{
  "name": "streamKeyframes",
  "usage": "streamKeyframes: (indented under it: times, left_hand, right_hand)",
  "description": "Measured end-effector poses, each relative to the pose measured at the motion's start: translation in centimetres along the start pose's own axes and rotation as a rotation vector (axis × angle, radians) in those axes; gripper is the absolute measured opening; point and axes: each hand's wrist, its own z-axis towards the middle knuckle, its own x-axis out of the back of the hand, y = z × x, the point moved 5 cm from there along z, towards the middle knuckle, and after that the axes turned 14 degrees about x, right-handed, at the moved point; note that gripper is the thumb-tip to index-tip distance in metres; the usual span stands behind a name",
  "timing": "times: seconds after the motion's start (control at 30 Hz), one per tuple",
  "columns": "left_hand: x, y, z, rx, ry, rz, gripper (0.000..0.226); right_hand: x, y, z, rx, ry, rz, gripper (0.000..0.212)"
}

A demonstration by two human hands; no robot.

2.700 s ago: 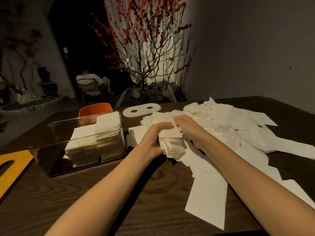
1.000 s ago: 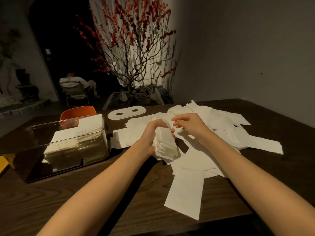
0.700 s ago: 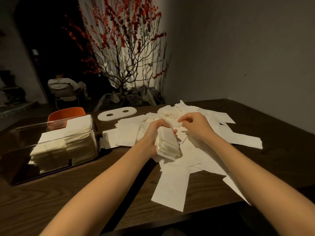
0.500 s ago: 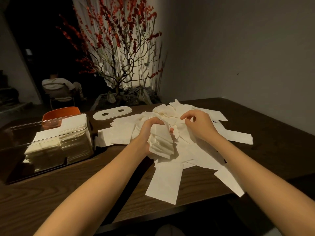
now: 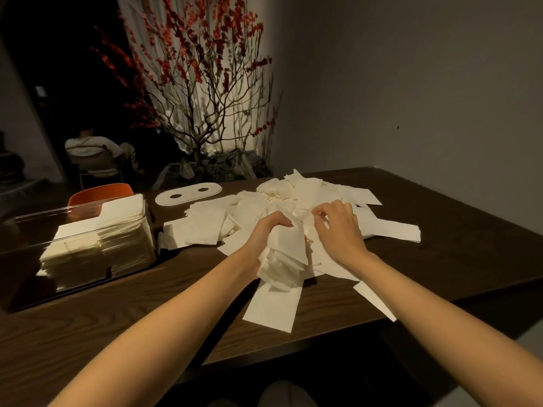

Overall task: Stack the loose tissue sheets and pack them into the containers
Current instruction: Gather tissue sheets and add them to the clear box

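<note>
On the dark wooden table (image 5: 123, 324), seen from the head camera, a wide scatter of loose tissue sheets (image 5: 296, 201) spreads from the middle toward the far right edge. The left hand (image 5: 269, 233) grips a thick bundle of stacked tissues (image 5: 283, 262), its fingers curled over the bundle's top so that the sheets fan downward toward the near edge. Just beside it, the right hand (image 5: 338, 227) rests on the heap with its fingers bent and its fingertips pinching at a sheet near the top of the bundle; how much it holds I cannot tell. One single sheet (image 5: 273, 306) lies flat below the bundle, and another (image 5: 374, 301) juts over the table's near edge to the right.

To the left stands a clear container (image 5: 88, 239), holding neat white stacks packed side by side against its right end. Behind it shows an orange chair back (image 5: 100, 193). A flat white oval lid with two holes (image 5: 188, 193) lies on the table beyond the heap. Farther back rises a bare tree with red blossoms (image 5: 199, 69), and a person sits on a chair (image 5: 94, 151) in the dark doorway.
</note>
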Motion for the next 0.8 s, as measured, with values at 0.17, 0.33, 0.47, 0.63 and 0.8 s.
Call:
streamKeyframes:
  times: [0.17,0.33,0.47,0.63,0.8]
  left_hand:
    - [0.8,0.7,1.1,-0.078,0.116,0.011,0.024]
    - [2.2,1.9,2.6,-0.074,0.123,-0.134,0.017]
    - [2.5,2.8,3.9,-0.108,0.160,-0.157,0.022]
    - [2.1,3.4,4.6,-0.103,0.215,-0.150,0.017]
    - [2.2,3.1,5.3,-0.089,0.176,-0.161,0.046]
  right_hand:
    - [-1.0,-0.2,1.3,0.069,0.018,-0.076,0.029]
    - [-1.9,0.2,3.1,0.066,0.021,-0.123,0.029]
    - [-2.8,0.9,4.1,0.015,-0.019,-0.195,0.038]
    - [-2.6,1.7,4.5,-0.095,-0.054,-0.359,0.058]
    - [-2.7,1.9,4.2,-0.081,-0.122,-0.222,0.040]
